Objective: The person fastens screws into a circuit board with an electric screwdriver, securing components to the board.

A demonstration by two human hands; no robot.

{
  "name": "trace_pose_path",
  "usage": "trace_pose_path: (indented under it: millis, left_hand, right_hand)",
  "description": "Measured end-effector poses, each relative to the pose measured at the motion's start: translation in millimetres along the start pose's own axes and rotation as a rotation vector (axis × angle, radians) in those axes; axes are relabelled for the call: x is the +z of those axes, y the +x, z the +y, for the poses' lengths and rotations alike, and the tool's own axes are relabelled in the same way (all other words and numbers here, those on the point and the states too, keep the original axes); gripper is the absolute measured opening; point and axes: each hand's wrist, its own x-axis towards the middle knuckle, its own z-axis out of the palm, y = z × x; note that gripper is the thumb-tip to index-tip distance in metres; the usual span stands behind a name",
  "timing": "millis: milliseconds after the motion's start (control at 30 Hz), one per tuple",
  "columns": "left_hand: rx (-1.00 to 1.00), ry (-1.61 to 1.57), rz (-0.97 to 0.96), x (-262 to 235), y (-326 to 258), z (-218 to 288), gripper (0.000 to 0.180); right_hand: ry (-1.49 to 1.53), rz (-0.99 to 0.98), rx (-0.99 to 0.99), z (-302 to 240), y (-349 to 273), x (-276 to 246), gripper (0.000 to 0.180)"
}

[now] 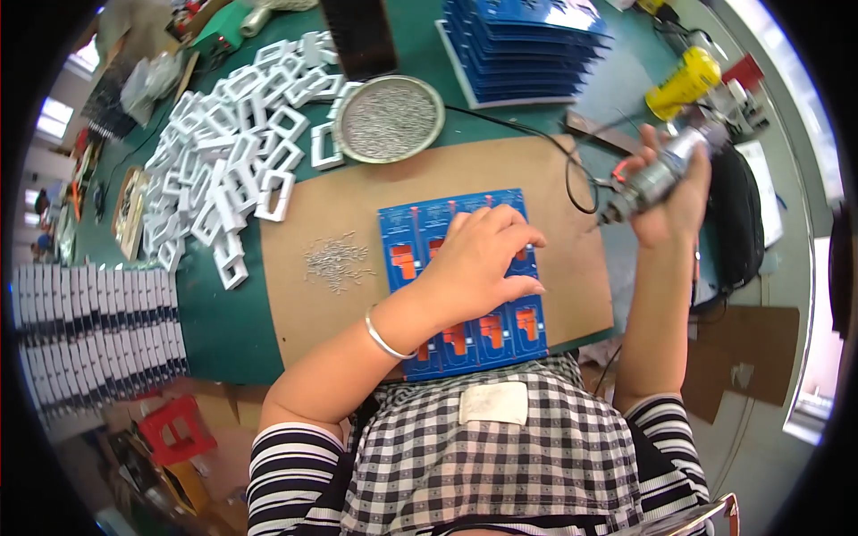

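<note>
A blue printed board (465, 344) with orange patches in rows lies flat in front of me on a brown cardboard sheet (572, 277). My left hand (483, 259) is over the middle of the board, fingers curved and thumb apart, with nothing visible in it; its palm side is hidden. Off to the right, my right hand (670, 214) is raised and wrapped round a grey power screwdriver (657, 179), whose tip points left toward the cardboard. Left of the board is a small loose pile of screws (338, 262). Beyond the cardboard's far edge stands a round metal bowl (390, 121) full of similar small pieces.
White rectangular frames (237, 152) are heaped at the back left. A stack of blue boards (527, 54) stands at the back. Near the right edge are a yellow can (684, 83) and a black bag (740, 219). A black cable (509, 125) crosses the far cardboard.
</note>
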Motion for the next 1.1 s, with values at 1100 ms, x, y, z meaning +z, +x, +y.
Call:
trace_pose_path:
  millis: [1100]
  left_hand:
    - [-0.344, 0.294, 0.194, -99.4, -134.4, -49.9, 0.01]
  right_hand:
    - [0.001, -0.406, 0.14, 50.1, -58.0, 57.8, 0.051]
